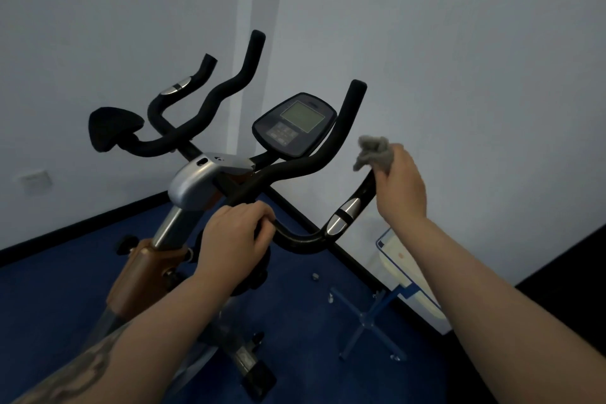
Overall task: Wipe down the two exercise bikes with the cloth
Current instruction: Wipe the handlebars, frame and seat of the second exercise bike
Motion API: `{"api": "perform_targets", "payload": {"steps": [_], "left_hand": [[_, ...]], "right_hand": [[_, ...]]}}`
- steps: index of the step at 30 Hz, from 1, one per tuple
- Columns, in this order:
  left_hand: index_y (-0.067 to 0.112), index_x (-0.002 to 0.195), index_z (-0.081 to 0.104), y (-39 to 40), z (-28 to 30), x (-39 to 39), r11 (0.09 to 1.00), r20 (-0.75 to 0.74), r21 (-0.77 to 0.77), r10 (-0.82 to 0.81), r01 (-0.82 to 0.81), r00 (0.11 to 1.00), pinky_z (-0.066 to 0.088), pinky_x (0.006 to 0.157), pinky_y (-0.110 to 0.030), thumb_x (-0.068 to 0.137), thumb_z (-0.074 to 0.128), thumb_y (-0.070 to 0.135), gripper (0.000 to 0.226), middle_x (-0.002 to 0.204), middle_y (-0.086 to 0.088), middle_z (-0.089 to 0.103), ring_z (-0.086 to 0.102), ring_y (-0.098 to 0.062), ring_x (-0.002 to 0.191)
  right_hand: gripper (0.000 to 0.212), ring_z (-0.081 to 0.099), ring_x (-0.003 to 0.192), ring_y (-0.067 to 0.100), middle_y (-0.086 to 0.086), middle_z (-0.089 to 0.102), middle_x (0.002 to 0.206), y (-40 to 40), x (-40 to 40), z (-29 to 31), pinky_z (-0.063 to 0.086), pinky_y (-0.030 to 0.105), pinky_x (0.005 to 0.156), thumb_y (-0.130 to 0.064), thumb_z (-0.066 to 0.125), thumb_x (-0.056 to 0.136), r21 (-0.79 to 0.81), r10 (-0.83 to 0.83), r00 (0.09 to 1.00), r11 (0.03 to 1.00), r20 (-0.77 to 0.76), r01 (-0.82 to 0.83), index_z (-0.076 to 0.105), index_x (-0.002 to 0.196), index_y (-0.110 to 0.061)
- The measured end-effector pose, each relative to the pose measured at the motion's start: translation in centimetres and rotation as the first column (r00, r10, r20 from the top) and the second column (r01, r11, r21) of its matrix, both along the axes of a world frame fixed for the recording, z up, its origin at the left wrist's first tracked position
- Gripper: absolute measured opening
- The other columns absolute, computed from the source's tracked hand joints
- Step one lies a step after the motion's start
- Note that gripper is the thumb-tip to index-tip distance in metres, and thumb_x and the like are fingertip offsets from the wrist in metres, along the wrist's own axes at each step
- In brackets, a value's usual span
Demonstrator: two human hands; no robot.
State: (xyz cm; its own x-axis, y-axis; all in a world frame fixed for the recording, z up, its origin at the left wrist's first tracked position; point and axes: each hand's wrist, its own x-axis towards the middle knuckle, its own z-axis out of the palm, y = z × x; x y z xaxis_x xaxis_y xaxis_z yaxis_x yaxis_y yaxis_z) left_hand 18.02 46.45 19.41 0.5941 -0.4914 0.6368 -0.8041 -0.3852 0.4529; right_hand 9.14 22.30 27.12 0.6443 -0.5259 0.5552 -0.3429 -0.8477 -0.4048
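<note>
Pale grey walls (459, 43) are met at a corner near twelve o'clock, edged below by a black skirting board (82, 226). Blue carpet (49, 298) is laid throughout. A white-and-blue board on a blue cross-shaped stand (370, 321) is seen at four o'clock, and a wall socket (32, 179) at nine o'clock in dim light.

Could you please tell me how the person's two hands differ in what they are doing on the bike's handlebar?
The right hand holds a grey cloth against a raised handlebar end; the left hand holds no cloth and grips the low bar near the stem. The right hand is higher, the left lower. Both curl round the same black handlebar.
</note>
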Motion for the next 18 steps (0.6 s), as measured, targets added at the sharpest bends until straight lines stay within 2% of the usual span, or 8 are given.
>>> {"api": "perform_targets", "payload": {"steps": [2,5,7,9,12,15,16,18], "left_hand": [[0.019,0.079,0.066,0.0,0.0,0.0,1.0,-0.013,-0.004,-0.002,0.002,1.0,0.034,0.062,-0.024,0.084,0.056,0.018,0.011,0.062,0.009,0.06,0.053,-0.011,0.054],[0.02,0.08,0.066,0.1,-0.2,0.1,1.0,-0.01,0.009,-0.013,0.013,1.0,0.034,0.062,-0.024,0.085,0.053,0.021,0.014,0.062,0.01,0.059,0.052,-0.01,0.054],[0.019,0.08,0.066,0.1,-0.3,0.2,1.0,-0.008,0.012,-0.014,0.014,1.0,0.036,0.062,-0.024,0.083,0.061,0.014,0.007,0.063,0.01,0.06,0.052,-0.01,0.054],[0.02,0.08,0.065,0.1,-0.3,0.2,1.0,-0.012,0.012,-0.012,0.012,1.0,0.036,0.062,-0.024,0.082,0.061,0.014,0.007,0.063,0.01,0.06,0.052,-0.01,0.054],[0.021,0.079,0.065,0.1,-0.2,0.2,1.0,-0.027,0.004,-0.004,0.004,1.0,0.029,0.06,-0.014,0.083,0.055,0.02,0.01,0.06,0.012,0.057,0.048,-0.008,0.052],[0.022,0.079,0.065,0.1,-0.3,0.3,1.0,-0.025,-0.003,-0.01,0.01,1.0,0.027,0.061,-0.012,0.085,0.047,0.026,0.019,0.06,0.013,0.056,0.046,-0.005,0.052],[0.022,0.078,0.065,0.1,-0.2,0.4,1.0,-0.021,-0.004,-0.011,0.011,1.0,0.027,0.061,-0.012,0.085,0.046,0.027,0.021,0.06,0.013,0.056,0.046,-0.005,0.052],[0.022,0.078,0.065,0.0,-0.1,0.3,1.0,-0.016,-0.002,-0.016,0.016,1.0,0.024,0.063,-0.009,0.085,0.046,0.026,0.02,0.06,0.013,0.056,0.044,-0.004,0.052]], "right_hand": [[0.013,0.061,0.094,0.014,-0.008,0.063,0.104,0.2,1.0,0.4,0.037,0.021,0.061,-0.037,0.046,0.099,0.084,-0.095,0.991,0.993,0.095,0.087,0.049,0.107,-0.027],[0.032,0.06,0.08,-0.001,-0.018,0.061,0.098,0.5,1.8,0.7,0.039,0.021,0.059,-0.031,0.044,0.101,0.148,-0.146,0.985,0.98,0.086,0.133,0.038,0.131,-0.04],[0.03,0.063,0.07,-0.008,-0.019,0.062,0.092,-0.5,2.4,1.6,0.05,0.018,0.063,-0.02,0.047,0.098,0.31,-0.13,0.985,0.947,0.111,0.09,0.049,0.124,-0.034],[0.022,0.069,0.075,0.008,-0.008,0.069,0.094,-1.3,2.9,2.7,0.056,0.031,0.075,-0.017,0.051,0.09,0.506,-0.171,0.978,0.858,0.117,0.089,0.061,0.109,-0.021],[0.023,0.053,0.074,0.018,-0.002,0.06,0.088,-0.3,2.5,1.4,0.038,0.028,0.061,-0.031,0.052,0.091,0.415,-0.377,0.923,0.853,0.073,0.315,0.061,0.106,-0.016],[0.01,0.05,0.07,0.011,-0.004,0.052,0.092,1.4,2.1,-0.6,0.031,0.019,0.053,-0.028,0.055,0.093,0.186,-0.255,0.953,0.957,0.167,0.223,0.056,0.099,-0.02],[0.007,0.052,0.071,0.007,-0.005,0.054,0.093,1.2,2.5,-0.4,0.032,0.015,0.054,-0.025,0.056,0.093,0.192,-0.207,0.964,0.966,0.165,0.174,0.057,0.098,-0.021],[0.005,0.052,0.07,0.001,-0.006,0.059,0.087,0.5,3.3,0.9,0.032,0.007,0.051,-0.025,0.055,0.094,0.357,-0.239,0.945,0.922,0.223,0.149,0.056,0.095,-0.021]]}}
